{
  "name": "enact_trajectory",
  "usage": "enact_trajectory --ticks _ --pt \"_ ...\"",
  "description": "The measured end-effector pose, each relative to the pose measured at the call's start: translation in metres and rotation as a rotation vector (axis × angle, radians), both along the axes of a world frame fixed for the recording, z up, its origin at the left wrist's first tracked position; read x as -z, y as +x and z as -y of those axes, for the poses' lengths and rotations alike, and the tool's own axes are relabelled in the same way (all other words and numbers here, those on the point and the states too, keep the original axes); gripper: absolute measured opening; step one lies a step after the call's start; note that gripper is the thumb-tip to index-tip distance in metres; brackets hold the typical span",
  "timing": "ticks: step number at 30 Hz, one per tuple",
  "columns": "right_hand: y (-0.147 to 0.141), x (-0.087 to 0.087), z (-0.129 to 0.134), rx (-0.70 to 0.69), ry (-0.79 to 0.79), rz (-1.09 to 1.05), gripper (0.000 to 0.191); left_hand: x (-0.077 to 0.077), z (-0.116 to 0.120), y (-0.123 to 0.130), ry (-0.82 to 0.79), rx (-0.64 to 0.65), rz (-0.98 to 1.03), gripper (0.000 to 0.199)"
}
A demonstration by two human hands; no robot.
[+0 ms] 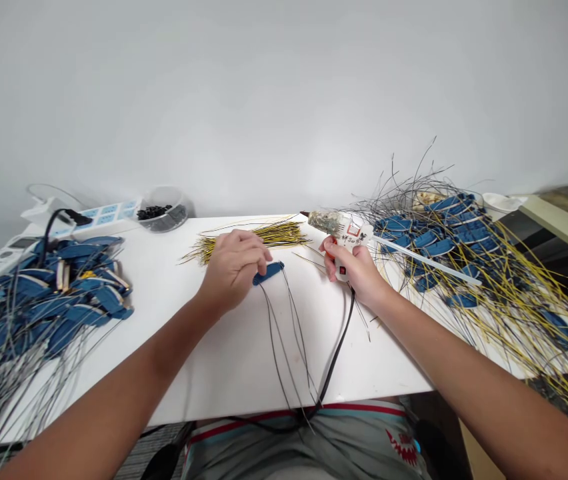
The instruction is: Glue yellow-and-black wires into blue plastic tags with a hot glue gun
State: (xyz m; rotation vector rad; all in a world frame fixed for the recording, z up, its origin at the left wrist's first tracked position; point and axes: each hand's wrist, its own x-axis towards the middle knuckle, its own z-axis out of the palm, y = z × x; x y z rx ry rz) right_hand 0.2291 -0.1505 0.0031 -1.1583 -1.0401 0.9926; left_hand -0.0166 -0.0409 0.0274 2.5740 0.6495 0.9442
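Note:
My left hand grips the end of a blue plastic connector on the white table, and thin dark wires trail from the connector toward the table's near edge. My right hand holds a hot glue gun by its handle, with its nozzle pointing left and a long translucent glue stick sticking out behind. The gun's black power cord runs down past the front edge. A bundle of yellow-and-black wires lies just beyond my left hand.
Heaps of blue connectors with tangled wires fill the left side, and a larger heap with yellow and black wires spreads over the right. A white power strip and a clear bowl of small black parts stand at the back left.

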Motion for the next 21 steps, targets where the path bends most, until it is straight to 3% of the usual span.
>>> enact_trajectory --ticks 6,10,13,15,17,19,21 --pt "-0.001 -0.002 0.0 0.001 0.0 0.001 0.028 -0.005 -0.006 -0.004 -0.202 -0.101 0.051 0.076" --pt "-0.002 -0.003 0.0 0.011 -0.007 0.01 0.027 0.003 -0.004 0.003 -0.125 -0.045 -0.016 0.045" --pt "-0.001 -0.003 0.0 0.014 0.006 -0.009 0.026 0.005 0.001 0.006 -0.097 0.048 -0.08 0.062" --pt "0.0 -0.003 0.0 0.014 0.016 -0.028 0.026 0.003 0.002 0.006 -0.113 0.063 -0.102 0.045" --pt "0.0 -0.003 -0.001 0.012 0.02 -0.039 0.027 0.001 0.001 0.004 -0.162 0.08 -0.101 0.062" --pt "0.001 -0.003 -0.001 0.018 0.023 -0.042 0.028 -0.001 -0.001 0.001 -0.202 0.043 -0.066 0.074" --pt "0.001 -0.003 -0.001 0.024 0.024 -0.039 0.028 -0.002 -0.004 0.0 -0.19 -0.031 -0.039 0.071"
